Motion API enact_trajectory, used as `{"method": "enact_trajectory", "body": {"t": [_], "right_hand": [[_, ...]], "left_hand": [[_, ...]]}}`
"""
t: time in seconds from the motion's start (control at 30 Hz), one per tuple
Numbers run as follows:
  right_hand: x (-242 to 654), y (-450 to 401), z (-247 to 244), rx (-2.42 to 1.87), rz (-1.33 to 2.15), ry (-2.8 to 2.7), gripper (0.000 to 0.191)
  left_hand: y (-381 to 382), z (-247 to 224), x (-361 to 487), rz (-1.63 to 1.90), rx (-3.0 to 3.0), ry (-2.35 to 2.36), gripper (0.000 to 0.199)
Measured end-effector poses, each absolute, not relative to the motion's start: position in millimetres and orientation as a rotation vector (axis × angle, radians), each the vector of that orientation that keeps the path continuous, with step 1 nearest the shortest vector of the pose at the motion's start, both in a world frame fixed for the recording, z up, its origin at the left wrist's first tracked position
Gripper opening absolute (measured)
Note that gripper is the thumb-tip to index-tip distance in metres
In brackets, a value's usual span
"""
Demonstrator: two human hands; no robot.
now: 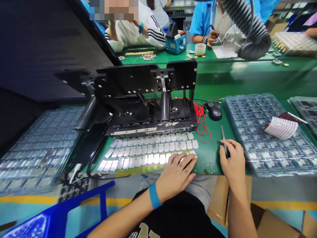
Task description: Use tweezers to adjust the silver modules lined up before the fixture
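Note:
My left hand (178,168), palm down with fingers stretched and a blue band at the wrist, lies over the right end of the nearest row of small flat silvery pieces (150,159). Its fingertips touch the end pieces and partly hide them. Two more rows (162,146) lie behind, many pieces bearing a small yellow mark. At the front right of the green table, my right hand (232,158) is closed around thin metal tweezers (223,134), whose tips point away from me.
A black fixture with lever handles (165,107) stands behind the rows. Red wire (201,117) and a mouse (214,110) lie right of it. Stacked clear trays (252,132) stand right, with a curled label sheet (282,128) on top; more trays (47,138) stand left. Co-workers sit opposite.

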State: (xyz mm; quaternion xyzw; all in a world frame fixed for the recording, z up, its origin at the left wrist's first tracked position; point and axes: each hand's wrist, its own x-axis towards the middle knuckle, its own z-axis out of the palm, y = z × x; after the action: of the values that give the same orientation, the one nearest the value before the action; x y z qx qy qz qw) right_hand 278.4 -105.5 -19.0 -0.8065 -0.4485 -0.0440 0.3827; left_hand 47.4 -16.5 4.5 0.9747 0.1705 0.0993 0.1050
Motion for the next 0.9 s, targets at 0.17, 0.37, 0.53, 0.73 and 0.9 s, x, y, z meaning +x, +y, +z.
{"method": "enact_trajectory", "body": {"t": [0.17, 0.37, 0.53, 0.73, 0.9], "right_hand": [[285.9, -107.9, -26.1, -2.063, -0.113, -1.153, 0.031], [296.1, -110.3, -26.0, -2.065, -0.112, -1.171, 0.034], [300.2, -111.6, -21.9, -2.067, -0.138, -1.206, 0.037], [296.1, -109.8, -8.4, -2.112, -0.136, -1.176, 0.04], [299.6, -103.5, -2.2, -2.262, -0.057, -1.186, 0.05]], "left_hand": [[-16.1, 1.6, 50.9, 0.317, 2.837, 0.496, 0.044], [-15.7, -0.2, 54.3, 0.351, 2.753, 0.504, 0.04], [-15.0, 4.0, 58.4, 0.383, 2.756, 0.514, 0.04], [-10.4, 33.9, 27.6, 0.621, 2.805, 0.589, 0.033], [-11.7, 17.8, -7.6, 0.602, 2.799, 0.863, 0.031]]}}
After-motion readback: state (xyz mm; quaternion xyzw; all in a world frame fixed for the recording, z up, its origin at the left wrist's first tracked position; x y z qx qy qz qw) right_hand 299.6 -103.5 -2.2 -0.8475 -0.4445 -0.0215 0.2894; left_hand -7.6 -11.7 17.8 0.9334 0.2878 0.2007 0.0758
